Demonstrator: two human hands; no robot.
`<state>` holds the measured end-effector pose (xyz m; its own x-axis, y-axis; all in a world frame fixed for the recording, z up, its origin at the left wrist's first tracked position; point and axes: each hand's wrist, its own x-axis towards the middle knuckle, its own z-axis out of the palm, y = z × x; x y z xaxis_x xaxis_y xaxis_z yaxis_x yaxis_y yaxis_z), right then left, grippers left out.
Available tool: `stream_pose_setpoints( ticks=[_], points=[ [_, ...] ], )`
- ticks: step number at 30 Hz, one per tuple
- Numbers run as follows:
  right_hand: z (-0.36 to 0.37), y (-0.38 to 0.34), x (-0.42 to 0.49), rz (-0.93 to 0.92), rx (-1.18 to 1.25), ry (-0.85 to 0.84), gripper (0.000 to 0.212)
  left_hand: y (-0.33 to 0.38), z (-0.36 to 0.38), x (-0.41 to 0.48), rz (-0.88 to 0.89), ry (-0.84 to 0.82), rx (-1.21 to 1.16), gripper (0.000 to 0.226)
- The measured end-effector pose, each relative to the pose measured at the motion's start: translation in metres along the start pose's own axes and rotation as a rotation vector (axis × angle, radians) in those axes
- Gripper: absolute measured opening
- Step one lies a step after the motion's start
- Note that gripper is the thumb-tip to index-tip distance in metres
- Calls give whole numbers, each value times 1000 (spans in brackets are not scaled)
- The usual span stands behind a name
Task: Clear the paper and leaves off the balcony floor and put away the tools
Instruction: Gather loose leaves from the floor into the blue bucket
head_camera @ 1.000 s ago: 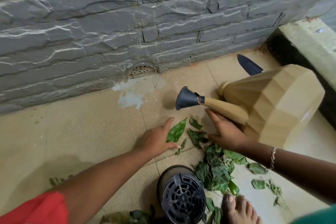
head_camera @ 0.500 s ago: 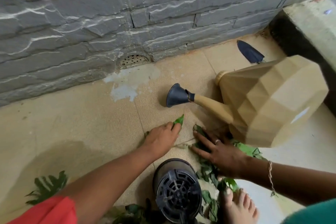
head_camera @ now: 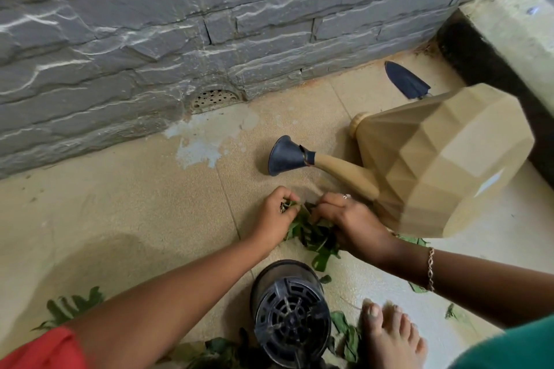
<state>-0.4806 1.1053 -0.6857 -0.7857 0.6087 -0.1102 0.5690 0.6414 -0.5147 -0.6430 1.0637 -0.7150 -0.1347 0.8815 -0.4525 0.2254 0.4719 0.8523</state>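
Note:
A bunch of green leaves (head_camera: 311, 234) lies gathered on the beige tiled floor between my two hands. My left hand (head_camera: 274, 216) curls its fingers around the left side of the bunch. My right hand (head_camera: 347, 222) closes on the right side, pressing the leaves toward the left hand. A tan watering can (head_camera: 434, 159) with a dark blue rose lies on its side just right of my hands. A dark blue trowel (head_camera: 406, 81) rests on the floor behind the can, near the wall. More loose leaves (head_camera: 344, 332) lie by my bare foot (head_camera: 389, 335).
A black upturned plant pot (head_camera: 289, 311) stands right below my hands. The grey stone wall (head_camera: 209, 24) with a floor drain (head_camera: 212, 97) runs along the back. A raised concrete ledge (head_camera: 515, 30) closes off the right. A fern-like leaf (head_camera: 72, 308) lies at lower left.
My hands have drawn together, sweeping the scattered leaves into one bunch and closing their fingers on it. The view has shifted slightly toward the floor.

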Motion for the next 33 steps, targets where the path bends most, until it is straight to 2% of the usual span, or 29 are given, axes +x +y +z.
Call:
stream_pose_setpoints(
  ticks=[3, 5, 7, 9, 12, 14, 16, 18, 21, 23, 27, 29, 32, 33],
  points=[
    [1, -13, 12, -62, 45, 139, 24, 18, 7, -7, -283, -29, -476, 30],
    [2, -18, 15, -104, 48, 205, 22, 26, 8, -11, -431, -44, -680, 36],
    [3, -19, 16, -134, 68, 245, 22, 32, 8, -14, -524, -70, -789, 58],
    [5, -20, 15, -161, 99, 283, 20, 35, 8, -16, -527, -115, -847, 74],
    [11, -26, 16, -186, 98, 304, 19, 41, 9, -22, -550, -172, -902, 69],
    [13, -29, 17, -184, 107, 309, 31, 42, 10, -23, -566, -203, -944, 63],
    [12, -30, 14, -193, 89, 289, 30, 41, 8, -24, -560, -218, -941, 57],
    [13, -27, 9, -219, -30, 214, 29, 40, 4, -25, -530, -243, -932, 53],
    [17, -24, 5, -245, -188, 73, 49, 34, -5, -24, -503, -289, -931, 43],
    [18, -23, 6, -263, -211, -9, 64, 29, -12, -22, -492, -293, -884, 41],
    [11, -18, 9, -249, 108, -128, 70, 21, -32, -17, -515, -356, -792, 46],
    [8, -12, 7, -184, 279, -81, 64, 12, -46, -10, -512, -321, -729, 29],
    [7, 5, 1, 28, 307, 19, 48, 2, -71, 1, -516, -193, -601, 8],
    [8, 11, -4, 77, 273, 35, 43, -3, -79, 6, -493, -142, -571, 14]
  ],
)
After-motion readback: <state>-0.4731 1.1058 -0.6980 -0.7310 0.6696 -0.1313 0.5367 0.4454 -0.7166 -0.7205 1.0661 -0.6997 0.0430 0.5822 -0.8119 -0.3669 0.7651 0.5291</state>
